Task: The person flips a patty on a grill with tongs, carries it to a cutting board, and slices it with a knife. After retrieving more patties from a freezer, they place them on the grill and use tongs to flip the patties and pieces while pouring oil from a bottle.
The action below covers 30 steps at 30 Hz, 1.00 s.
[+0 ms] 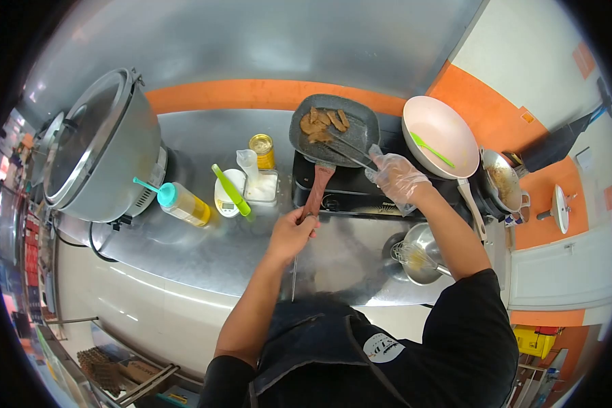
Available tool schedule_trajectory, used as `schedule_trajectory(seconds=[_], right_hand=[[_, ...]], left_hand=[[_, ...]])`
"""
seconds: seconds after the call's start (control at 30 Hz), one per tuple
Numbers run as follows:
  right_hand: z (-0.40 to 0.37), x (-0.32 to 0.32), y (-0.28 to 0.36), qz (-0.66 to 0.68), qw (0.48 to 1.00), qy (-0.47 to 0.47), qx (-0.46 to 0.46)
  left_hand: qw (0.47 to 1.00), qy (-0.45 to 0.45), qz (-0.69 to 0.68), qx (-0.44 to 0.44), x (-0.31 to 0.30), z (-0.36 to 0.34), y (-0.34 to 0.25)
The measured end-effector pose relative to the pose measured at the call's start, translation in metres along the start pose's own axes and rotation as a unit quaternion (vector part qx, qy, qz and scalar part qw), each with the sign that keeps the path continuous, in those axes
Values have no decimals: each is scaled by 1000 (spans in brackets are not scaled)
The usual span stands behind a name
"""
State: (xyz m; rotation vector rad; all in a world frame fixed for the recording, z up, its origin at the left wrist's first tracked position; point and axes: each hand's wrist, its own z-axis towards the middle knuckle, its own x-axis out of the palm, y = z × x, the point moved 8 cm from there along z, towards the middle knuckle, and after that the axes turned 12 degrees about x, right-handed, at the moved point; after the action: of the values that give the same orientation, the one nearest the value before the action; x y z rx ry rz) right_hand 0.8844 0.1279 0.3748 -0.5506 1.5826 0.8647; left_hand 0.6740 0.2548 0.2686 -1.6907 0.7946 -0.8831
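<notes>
My left hand (294, 234) is wrapped round the end of the reddish-brown handle of a square grey speckled grill pan (367, 129). The pan sits on a black portable gas stove (360, 202). Several browned slices of meat (314, 126) lie toward the pan's left and far side. A clear plastic glove covers my right hand (396, 175), which is closed on metal tongs (352, 149). The tongs reach into the pan from the right, their tips close to the lowest piece of meat.
A pink pan (442, 136) with a green spatula (432, 149) stands right of the grill pan. Nearer me is a steel bowl (423, 236) with a whisk (408, 256). Leftward are a scale (226, 197), a salt container (268, 189), a golden can (262, 151), an oil bottle (183, 204) and a large cooker (109, 149).
</notes>
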Motion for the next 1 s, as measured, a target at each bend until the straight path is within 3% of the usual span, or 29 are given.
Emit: schedule_trajectory(seconds=[0.07,0.17,0.33,0.43,0.5,0.63,0.7,0.83,0.93,1.0], right_hand=[[5,-1,-2,-107,991,50,69],[-7,-25,18,-205,975,57,61],[37,-25,24,-74,992,-9,99],[59,-32,48,-85,994,13,63],[81,-12,24,14,987,61,150],[76,-23,15,44,985,41,163],[58,-27,20,116,974,94,169],[39,-12,22,120,980,77,141],[32,-24,33,43,992,17,121],[19,-38,44,81,978,95,167]], left_hand=[[1000,15,12,7,-2,4,7],[999,29,22,8,-2,6,10],[1000,25,11,3,-1,4,11],[1000,23,10,-7,0,2,9],[1000,28,11,-6,1,2,7],[1000,26,2,7,0,4,7],[999,34,28,10,-2,6,10],[1000,26,10,8,-2,5,7],[1000,28,7,3,-2,3,5],[1000,16,7,8,-3,4,4]])
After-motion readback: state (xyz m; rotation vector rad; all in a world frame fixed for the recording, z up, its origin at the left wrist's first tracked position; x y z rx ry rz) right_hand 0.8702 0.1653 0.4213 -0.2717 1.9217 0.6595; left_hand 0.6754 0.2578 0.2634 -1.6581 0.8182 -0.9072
